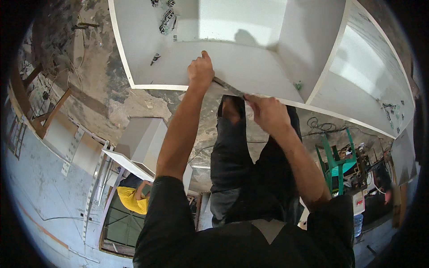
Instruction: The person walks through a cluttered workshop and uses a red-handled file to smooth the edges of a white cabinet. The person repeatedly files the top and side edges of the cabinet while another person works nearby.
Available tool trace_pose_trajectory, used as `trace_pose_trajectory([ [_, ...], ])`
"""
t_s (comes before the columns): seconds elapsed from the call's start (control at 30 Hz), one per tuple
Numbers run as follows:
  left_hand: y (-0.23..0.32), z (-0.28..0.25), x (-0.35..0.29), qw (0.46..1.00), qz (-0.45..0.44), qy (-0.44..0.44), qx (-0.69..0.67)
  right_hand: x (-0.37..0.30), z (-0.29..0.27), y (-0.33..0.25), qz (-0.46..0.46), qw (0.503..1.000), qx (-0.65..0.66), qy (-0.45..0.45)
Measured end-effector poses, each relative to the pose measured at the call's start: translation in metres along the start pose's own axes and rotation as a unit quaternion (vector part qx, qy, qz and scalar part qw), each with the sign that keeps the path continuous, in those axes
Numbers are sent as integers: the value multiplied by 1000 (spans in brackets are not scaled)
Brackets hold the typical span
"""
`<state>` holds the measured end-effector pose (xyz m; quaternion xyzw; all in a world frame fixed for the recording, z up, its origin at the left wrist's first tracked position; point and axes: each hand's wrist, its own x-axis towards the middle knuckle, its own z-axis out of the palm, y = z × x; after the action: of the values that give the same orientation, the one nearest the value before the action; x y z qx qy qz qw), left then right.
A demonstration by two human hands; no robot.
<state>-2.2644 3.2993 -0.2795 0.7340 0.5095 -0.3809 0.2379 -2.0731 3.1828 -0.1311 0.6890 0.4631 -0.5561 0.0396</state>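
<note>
A large white open-fronted cabinet point(232, 62) lies in front of me, with pale edging point(156, 87) along its near rim. A narrow, dark, flat bar-like tool that looks like a file point(229, 86) slants across this rim. My left hand point(201, 71) is closed around its far end, thumb pointing up. My right hand point(271, 114) grips its near end, which the fingers hide. Between my hands the middle of the tool is bare and lies at or just above the edge; contact cannot be made out.
Scraps of printed plastic film point(168, 20) cling inside the cabinet. A grey-white box unit point(140, 138) stands behind on the left, near a person in a yellow shirt point(132, 199). Green plastic chair point(337, 161) and loose cables point(321, 126) are on the right. The concrete floor point(147, 105) is stained.
</note>
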Motion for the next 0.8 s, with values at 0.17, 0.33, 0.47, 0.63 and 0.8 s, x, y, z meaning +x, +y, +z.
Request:
trace_pose_trajectory([
  [0.17, 14, 10, 18, 1000, -22, -10, -3, 9, 13, 21, -14, 999, 9, 28],
  [0.33, 20, -12, -3, 1000, 0, 1, -6, -11, 3, 8, -4, 1000, -8, 27],
  [0.47, 27, 12, 12, 1000, -16, 12, -17, 5, 5, 36, -2, 1000, 11, 25],
  [0.63, 29, 10, 7, 1000, 6, 15, -11, 0, 3, 34, -2, 1000, 1, 26],
  [0.8, 36, 3, 3, 1000, 0, 4, -11, -14, 3, 25, 24, 999, 41, 26],
])
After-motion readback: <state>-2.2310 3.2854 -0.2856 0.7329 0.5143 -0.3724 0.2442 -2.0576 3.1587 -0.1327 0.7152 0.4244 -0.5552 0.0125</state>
